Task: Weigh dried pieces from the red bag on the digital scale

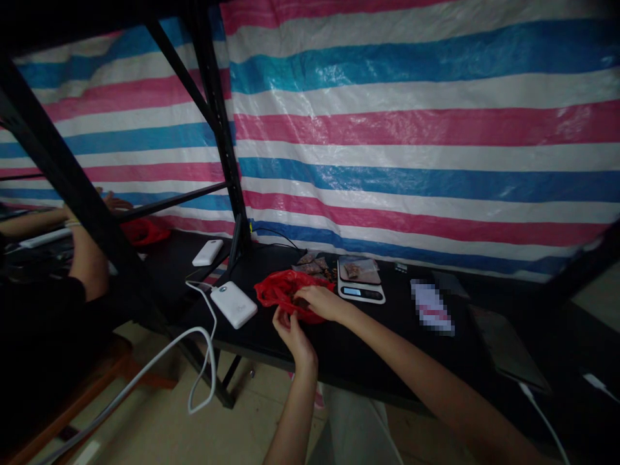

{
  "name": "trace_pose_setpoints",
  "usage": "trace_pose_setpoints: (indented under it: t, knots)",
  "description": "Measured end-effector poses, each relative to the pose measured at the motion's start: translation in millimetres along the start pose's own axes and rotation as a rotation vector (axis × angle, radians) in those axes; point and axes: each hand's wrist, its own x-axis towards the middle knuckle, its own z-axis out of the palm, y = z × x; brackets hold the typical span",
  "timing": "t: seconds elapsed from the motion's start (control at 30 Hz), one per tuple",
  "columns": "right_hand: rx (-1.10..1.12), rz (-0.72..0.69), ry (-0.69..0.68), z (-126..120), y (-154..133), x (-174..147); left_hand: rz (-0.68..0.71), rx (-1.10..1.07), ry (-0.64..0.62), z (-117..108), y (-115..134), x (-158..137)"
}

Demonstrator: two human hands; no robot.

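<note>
Two hands are being kept at a red plastic bag (283,294) lying on the black desk (339,349): its near edge is being pinched by the left hand (293,332), while the right hand (320,302) is being rested on its open top, fingers curled inward. A white power bank (233,304) is lying just left of the bag, and a kitchen scale (361,279) is standing just beyond it.

We see a dim scene: the striped tarp (411,129) catches soft light, the desk (378,349) lies in shadow, and edges bend and darken.
</note>
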Motion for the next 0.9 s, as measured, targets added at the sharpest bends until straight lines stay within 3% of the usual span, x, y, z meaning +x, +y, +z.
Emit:
trace_pose_setpoints:
  t: [0.2, 0.33, 0.5, 0.6, 0.7, 0.8, 0.9]
  knots:
    - [0.345, 0.068, 0.076, 8.8, 13.8, -0.3, -0.002, -0.087, 0.048, 9.2, 1.3, 5.0]
    - [0.74, 0.121, 0.116, 21.2, 18.9, -2.0, 0.017, -0.094, 0.075, 12.0, 5.0, 5.5]
    - [1.041, 0.215, 0.198, 31.5, 23.6, -6.4, 0.06, 0.062, 0.145, 5.8, 12.3, 2.4]
    - [0.904, 0.227, 0.237, 24.9, 24.4, -11.1, -0.008, 0.124, 0.17, 1.8, 17.6, -1.4]
    - [0.506, 0.153, 0.238, 9.1, 19.8, -15.8, -0.157, 0.098, 0.114, 1.1, 22.5, -4.4]
    - [0.157, 0.087, 0.143, -3.9, 10.1, -16.8, -0.264, 0.069, 0.052, 3.9, 24.0, -6.3]
    - [-0.027, 0.062, 0.031, -5.0, 0.2, -13.4, -0.278, 0.025, 0.034, 7.5, 21.7, -8.9]
